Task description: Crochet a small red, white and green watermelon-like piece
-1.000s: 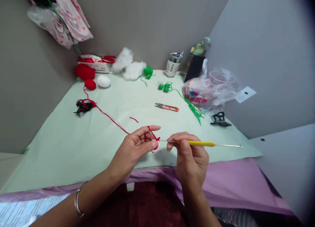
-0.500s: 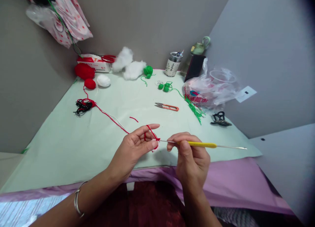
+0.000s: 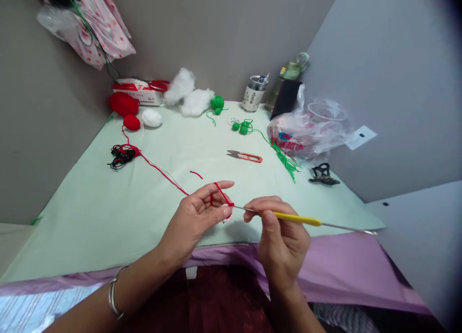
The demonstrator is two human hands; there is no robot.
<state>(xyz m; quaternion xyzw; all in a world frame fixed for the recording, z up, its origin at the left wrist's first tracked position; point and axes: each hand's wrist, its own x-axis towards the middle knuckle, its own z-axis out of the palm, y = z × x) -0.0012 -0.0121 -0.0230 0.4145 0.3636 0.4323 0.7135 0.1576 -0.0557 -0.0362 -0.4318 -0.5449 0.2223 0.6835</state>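
My left hand (image 3: 204, 210) pinches a small red and white crochet piece (image 3: 228, 213) between thumb and fingers. Red yarn (image 3: 223, 192) runs over its raised index finger down to the piece. My right hand (image 3: 281, 232) is closed around the yellow handle of a crochet hook (image 3: 296, 218). The hook's thin metal tip meets the top edge of the piece, at the red stitches; whether it sits inside a loop is too small to tell. Red and white strands trail from behind my left hand to red yarn balls (image 3: 132, 122) and a white yarn ball (image 3: 152, 118).
Orange thread snips (image 3: 245, 156) lie beyond my hands, near a red yarn scrap (image 3: 196, 174). A black yarn tangle (image 3: 121, 157) is at left. Behind are white stuffing (image 3: 197, 102), green yarn balls (image 3: 217, 103) and a pen can (image 3: 254, 95). A plastic bag (image 3: 299, 133) and black hair clip (image 3: 324, 174) lie right.
The hook has tilted, its far right end dropping lower and reaching farther right. My right hand has turned slightly with it. The left hand and the crochet piece have barely moved.
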